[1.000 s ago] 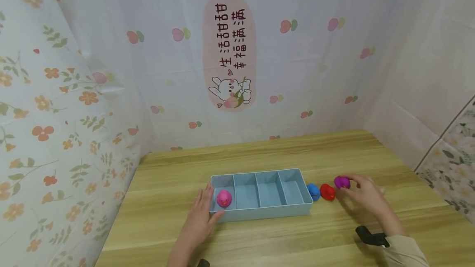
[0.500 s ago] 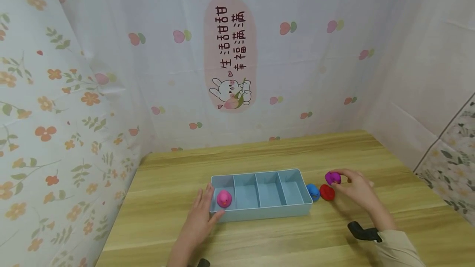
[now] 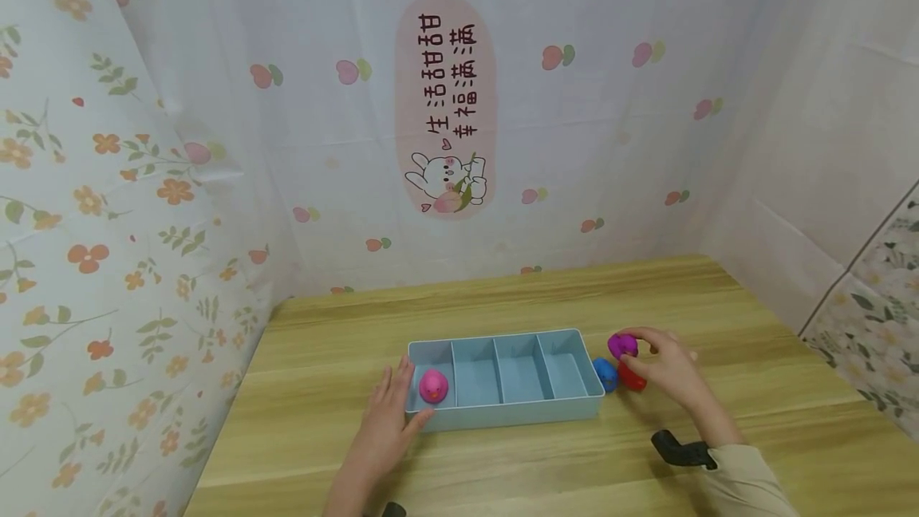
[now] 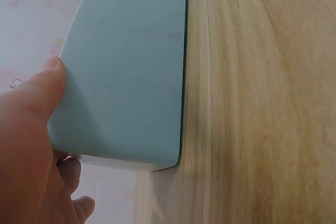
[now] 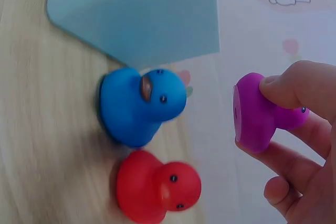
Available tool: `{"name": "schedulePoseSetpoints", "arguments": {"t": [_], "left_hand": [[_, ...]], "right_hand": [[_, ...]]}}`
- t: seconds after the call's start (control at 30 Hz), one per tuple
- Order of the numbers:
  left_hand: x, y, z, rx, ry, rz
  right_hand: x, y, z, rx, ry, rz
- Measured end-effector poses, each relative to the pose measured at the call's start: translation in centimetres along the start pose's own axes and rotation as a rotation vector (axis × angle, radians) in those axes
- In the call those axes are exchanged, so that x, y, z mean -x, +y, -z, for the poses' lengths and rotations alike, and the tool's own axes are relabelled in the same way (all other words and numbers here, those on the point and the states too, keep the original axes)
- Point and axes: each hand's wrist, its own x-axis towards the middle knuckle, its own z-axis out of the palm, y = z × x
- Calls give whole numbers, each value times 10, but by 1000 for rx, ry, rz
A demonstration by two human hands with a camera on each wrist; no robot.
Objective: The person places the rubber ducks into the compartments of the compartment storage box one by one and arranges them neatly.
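Note:
A purple rubber duck (image 5: 254,113) is pinched between the thumb and fingers of my right hand (image 3: 671,365), raised off the table with its flat base visible in the right wrist view. Below it, a blue rubber duck (image 5: 137,107) and a red rubber duck (image 5: 152,187) sit side by side; in the head view my hand partly hides the red one. The pale blue divided box (image 3: 502,413) holds a pink rubber duck (image 3: 433,386) in its leftmost compartment. My left hand (image 3: 388,421) rests against the box's left end, its thumb (image 4: 44,85) at the front wall and the other fingers along the side.
The box stands on a wood-grain table (image 3: 546,469), with the blue duck close by its right end. A printed cloth (image 3: 323,142) hangs behind the table, and patterned cloths flank both sides. A black wrist strap (image 3: 682,450) sits at my right sleeve.
My right hand has carried the purple duck leftward, from right of the red duck to above and behind the blue and red ducks. The left hand and the box stay put.

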Motion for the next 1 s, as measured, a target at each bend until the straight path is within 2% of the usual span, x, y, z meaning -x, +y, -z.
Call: {"name": "schedulePoseSetpoints", "arguments": {"t": [0.13,0.37,0.47,0.67,1.0], "left_hand": [[0,-1,-1,-4,-2,8],[0,-2,-1,-4,-2,5],[1,-2,-2,-6,3,3],[2,-1,-1,-20,25,-22],[0,-1,0,-19,0,-2]], "right_hand": [[-3,-8,-3,-11,4,25],[-10,-21,-14,-38,15,140],[-11,-25,-20,-53,12,165],[-11,-33,-29,-84,2,173],[-11,-41,-41,-94,2,194]]}}
